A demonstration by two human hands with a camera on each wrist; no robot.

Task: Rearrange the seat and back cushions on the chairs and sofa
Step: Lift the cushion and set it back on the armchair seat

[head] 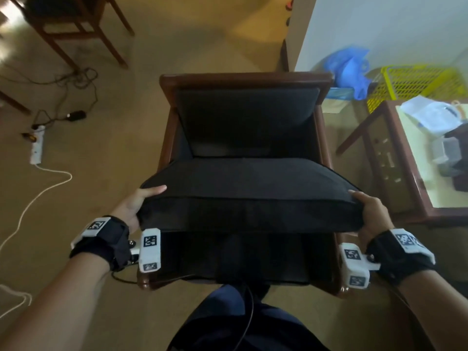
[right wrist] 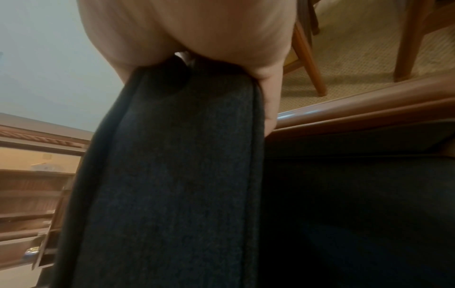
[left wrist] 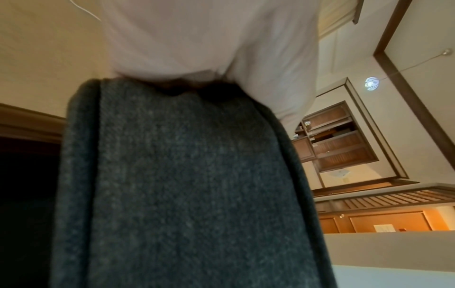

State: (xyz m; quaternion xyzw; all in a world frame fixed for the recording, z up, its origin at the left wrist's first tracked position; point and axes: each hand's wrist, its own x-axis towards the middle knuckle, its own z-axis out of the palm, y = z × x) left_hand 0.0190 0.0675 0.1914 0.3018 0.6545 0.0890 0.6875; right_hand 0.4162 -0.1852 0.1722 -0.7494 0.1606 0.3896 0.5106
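Note:
A dark grey seat cushion [head: 248,191] is held level above the seat of a wooden armchair [head: 243,81]. My left hand [head: 138,202] grips its front left corner, thumb on top. My right hand [head: 367,211] grips the front right corner the same way. A dark back cushion [head: 247,120] leans against the chair's backrest. In the left wrist view the cushion's side [left wrist: 187,185] fills the frame below my palm [left wrist: 197,39]. The right wrist view shows the cushion's edge [right wrist: 172,175] with my palm [right wrist: 192,29] clamped over it and the chair's armrest [right wrist: 369,109] beside it.
A glass-topped wooden side table [head: 420,173] with bags and boxes stands right of the chair. A yellow basket [head: 415,83] and blue plastic bag [head: 350,69] sit behind it. A power strip [head: 36,145] and cables lie on the carpet at left. Another wooden chair [head: 73,24] stands far left.

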